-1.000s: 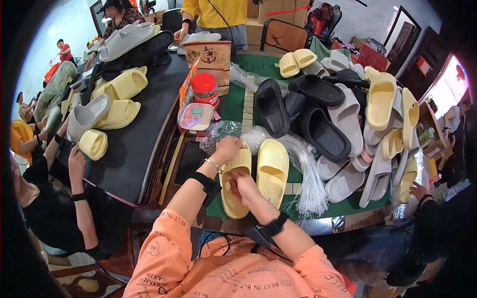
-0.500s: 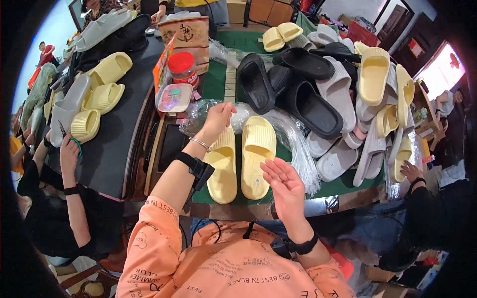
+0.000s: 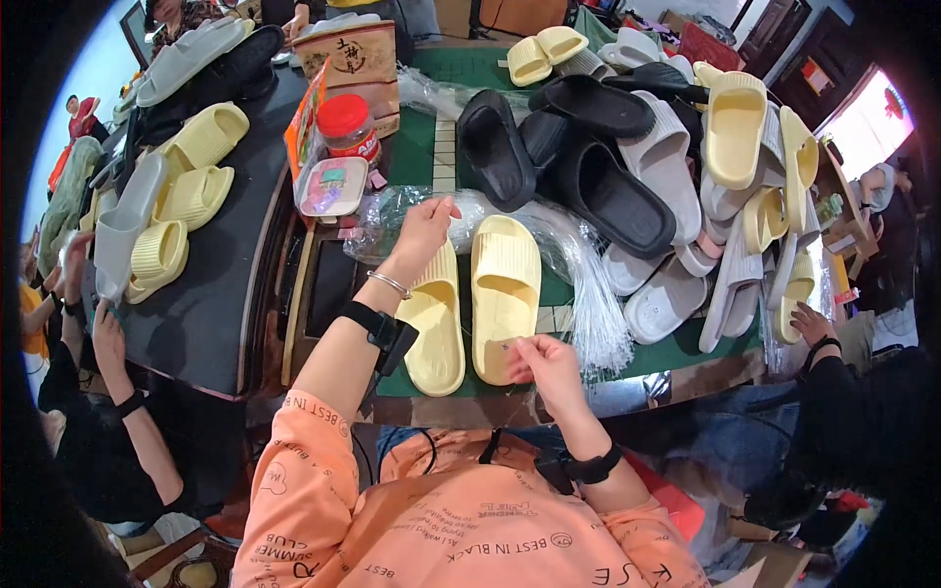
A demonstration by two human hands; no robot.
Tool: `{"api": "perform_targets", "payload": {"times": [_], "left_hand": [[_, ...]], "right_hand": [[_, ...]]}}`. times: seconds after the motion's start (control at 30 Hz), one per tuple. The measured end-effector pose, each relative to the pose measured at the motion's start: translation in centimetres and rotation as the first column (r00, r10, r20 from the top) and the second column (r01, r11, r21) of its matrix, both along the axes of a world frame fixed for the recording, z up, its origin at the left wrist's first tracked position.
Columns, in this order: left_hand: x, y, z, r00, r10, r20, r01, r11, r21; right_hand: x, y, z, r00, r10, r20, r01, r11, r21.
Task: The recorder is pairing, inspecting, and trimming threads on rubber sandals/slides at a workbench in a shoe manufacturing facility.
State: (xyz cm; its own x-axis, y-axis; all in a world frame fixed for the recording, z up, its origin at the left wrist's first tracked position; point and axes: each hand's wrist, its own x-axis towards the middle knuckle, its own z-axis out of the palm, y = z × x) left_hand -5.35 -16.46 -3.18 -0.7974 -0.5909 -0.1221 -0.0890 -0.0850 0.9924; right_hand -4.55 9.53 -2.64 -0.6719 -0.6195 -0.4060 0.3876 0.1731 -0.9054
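Note:
A pair of pale yellow slippers lies side by side before me, the left slipper partly behind my left forearm and the right slipper in full view. Over the front of the left slipper is my left hand, fingers curled together; what they hold, if anything, cannot be made out. My right hand is at the heel of the right slipper, thumb and fingers pinched close to a small dark mark on its footbed. Whatever is in that pinch is too small to name. Beyond them lies a bundle of clear plastic strands.
Black, grey and yellow slippers pile up on the right, including a black slipper. A red-lidded jar, a small plastic box and a brown carton stand at the back left. Co-workers' hands are at the dark left table.
My right hand has come down and left to the right slipper's heel, its outstretched fingers now drawn into a pinch. My left hand stays nearly in place. The whole view has shifted slightly.

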Motion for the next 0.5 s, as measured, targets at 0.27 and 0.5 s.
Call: {"api": "perform_targets", "payload": {"times": [0.27,0.5], "left_hand": [[-0.4,0.0,-0.2,1.0,-0.009,-0.002,0.009,0.999,-0.038],[-1.0,-0.2,-0.3,0.999,-0.022,0.033,0.026,0.993,-0.114]], "right_hand": [[1.3,-1.4,-0.9,0.727,-0.004,0.686,0.276,0.917,-0.288],[-1.1,-1.5,2.1,0.887,-0.431,0.166,0.46,0.793,-0.399]]}}
